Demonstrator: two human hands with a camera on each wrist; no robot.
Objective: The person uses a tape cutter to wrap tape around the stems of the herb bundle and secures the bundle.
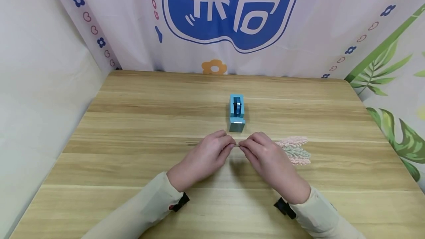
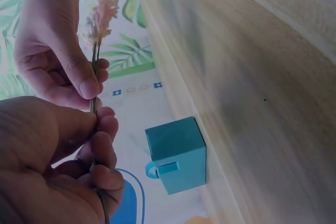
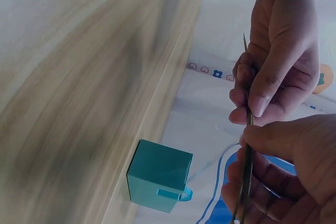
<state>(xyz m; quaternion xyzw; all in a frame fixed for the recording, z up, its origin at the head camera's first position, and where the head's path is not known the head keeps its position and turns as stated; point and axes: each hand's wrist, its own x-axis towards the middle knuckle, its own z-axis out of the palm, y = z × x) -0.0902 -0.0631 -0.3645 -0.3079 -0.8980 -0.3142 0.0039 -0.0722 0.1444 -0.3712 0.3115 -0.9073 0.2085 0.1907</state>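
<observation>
Both hands hold a small bunch of artificial flowers by its thin stems [image 2: 95,72], fingertips almost meeting. My left hand [image 1: 210,151] pinches the stems between thumb and fingers; their thin ends stick out to its left. Close beside it, my right hand [image 1: 267,156] pinches the same stems nearer the blooms. The pink and pale green flower heads [image 1: 294,151] show past the right hand in the head view. Just beyond the hands, a blue tape dispenser [image 1: 237,124] stands upright on the table, a roll of tape in its top.
The wood-grain table [image 1: 139,106] carries the dispenser and lies under both forearms. A printed curtain [image 1: 132,21] hangs along its far edge. White cloth [image 1: 43,84] covers the left side, and a leaf-print cloth [image 1: 398,95] the right.
</observation>
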